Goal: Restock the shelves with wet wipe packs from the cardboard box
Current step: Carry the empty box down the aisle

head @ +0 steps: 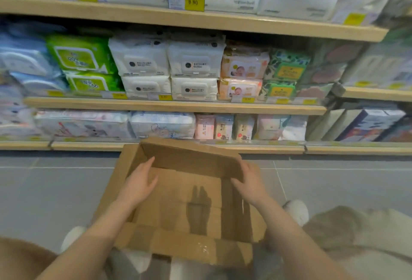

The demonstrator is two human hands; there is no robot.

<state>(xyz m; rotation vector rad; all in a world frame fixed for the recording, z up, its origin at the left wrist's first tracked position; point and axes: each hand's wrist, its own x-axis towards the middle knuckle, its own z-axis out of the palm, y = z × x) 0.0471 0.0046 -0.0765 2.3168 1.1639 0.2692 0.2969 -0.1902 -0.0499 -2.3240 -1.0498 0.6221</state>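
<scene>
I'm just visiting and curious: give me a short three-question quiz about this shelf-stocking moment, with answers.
1. True or false: wet wipe packs remain inside the cardboard box.
2. Which hand grips the box's right wall: A) left hand B) right hand?
3. Fill in: the green wet wipe packs sit on the ____ shelf, left of the white packs.

Key
1. False; only the bare cardboard floor shows.
2. B; the left hand hovers open inside the box.
3. Middle.
</scene>
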